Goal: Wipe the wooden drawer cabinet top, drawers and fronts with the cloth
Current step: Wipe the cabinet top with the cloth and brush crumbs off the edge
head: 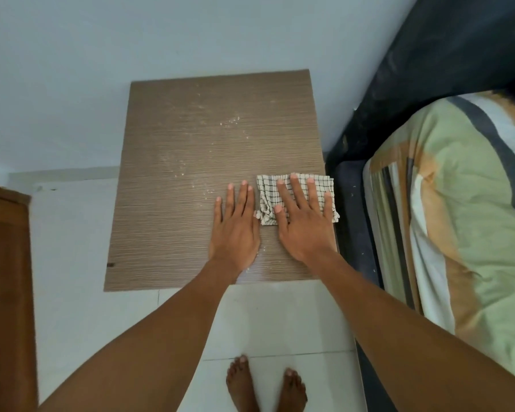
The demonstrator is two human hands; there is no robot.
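Note:
I look straight down on the wooden cabinet top, brown with fine grain and dusted with white specks in its middle and back. A white cloth with a dark check lies flat near the right edge. My right hand presses on the cloth with fingers spread, covering most of it. My left hand rests flat on the bare wood just left of the cloth, its fingers apart and nothing in it. The drawers and fronts are hidden below the top.
A bed with a green, orange and striped cover and a dark headboard stands tight against the cabinet's right side. A pale wall runs behind. A brown wooden door is at the left. My bare feet stand on white floor tiles.

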